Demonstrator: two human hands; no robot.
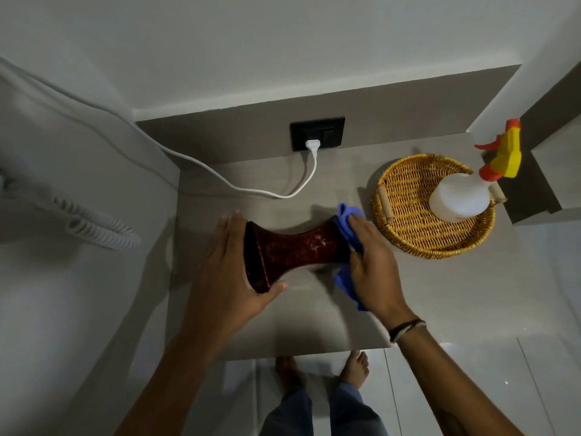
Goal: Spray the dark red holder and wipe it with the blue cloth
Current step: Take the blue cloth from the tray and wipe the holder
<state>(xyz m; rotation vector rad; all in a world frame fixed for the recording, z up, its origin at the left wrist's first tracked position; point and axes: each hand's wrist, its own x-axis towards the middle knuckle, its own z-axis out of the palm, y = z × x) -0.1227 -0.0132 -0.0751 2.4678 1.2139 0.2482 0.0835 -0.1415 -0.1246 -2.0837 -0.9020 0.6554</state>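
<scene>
The dark red holder [292, 250] lies on its side above the grey counter [298, 322], its open flared mouth turned left. My left hand [232, 272] grips that mouth end, thumb under the rim. My right hand [374, 262] presses the blue cloth [345, 225] against the holder's right end; cloth bunches above and below the fingers. White specks of spray show on the holder's side near the cloth. The spray bottle [462, 199], white with a yellow and orange trigger head, stands in the wicker tray at the right.
A round wicker tray [405, 196] with handles sits at the counter's right. A black wall socket [317, 133] holds a white plug and its cable [251, 190] runs left across the counter. A coiled white cord [97, 228] hangs at the left. My bare feet [323, 369] show below the counter edge.
</scene>
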